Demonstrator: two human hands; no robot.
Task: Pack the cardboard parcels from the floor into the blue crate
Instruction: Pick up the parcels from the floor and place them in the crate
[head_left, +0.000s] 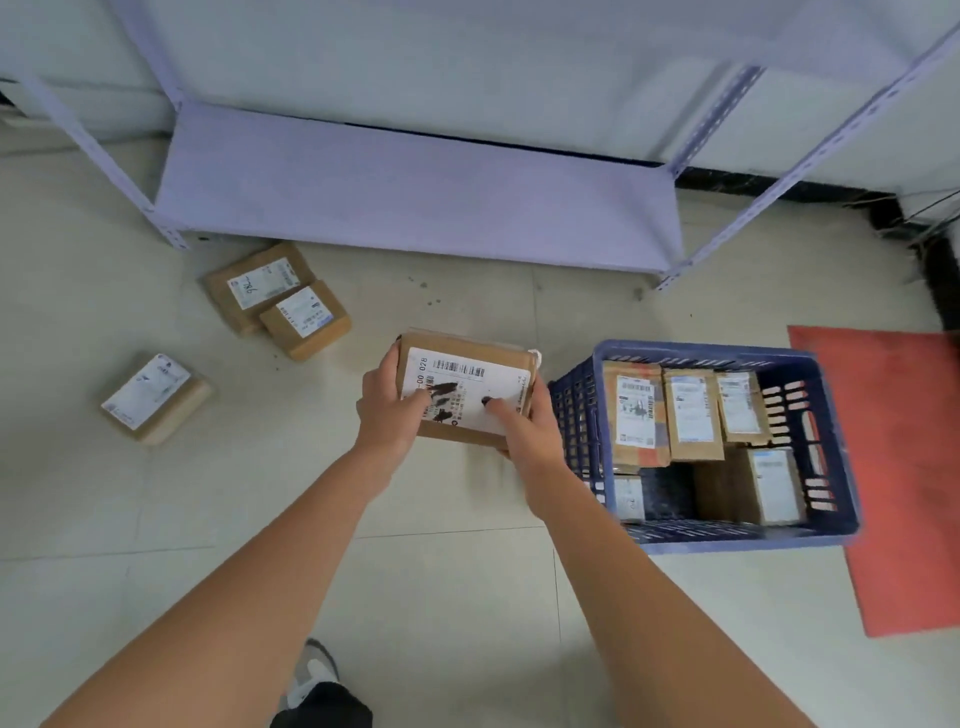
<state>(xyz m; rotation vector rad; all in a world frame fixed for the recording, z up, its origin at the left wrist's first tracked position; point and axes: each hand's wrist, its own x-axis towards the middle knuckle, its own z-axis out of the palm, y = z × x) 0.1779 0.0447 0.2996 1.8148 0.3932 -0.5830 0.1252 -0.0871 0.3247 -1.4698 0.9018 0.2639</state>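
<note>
A cardboard parcel (467, 382) with a white shipping label hangs above the floor, just left of the blue crate (576, 415). My left hand (387, 410) grips its left side and my right hand (530, 423) grips its right side, thumbs on the label. Inside the crate stand several labelled parcels (688, 413). On the floor to the left lie two touching parcels (275, 301) near the shelf and one single parcel (156, 397) further left.
A low lilac metal shelf (415, 197) with slotted posts runs along the wall behind. A red mat (904, 467) lies right of the crate. My shoe (311, 675) shows at the bottom on the pale tile floor.
</note>
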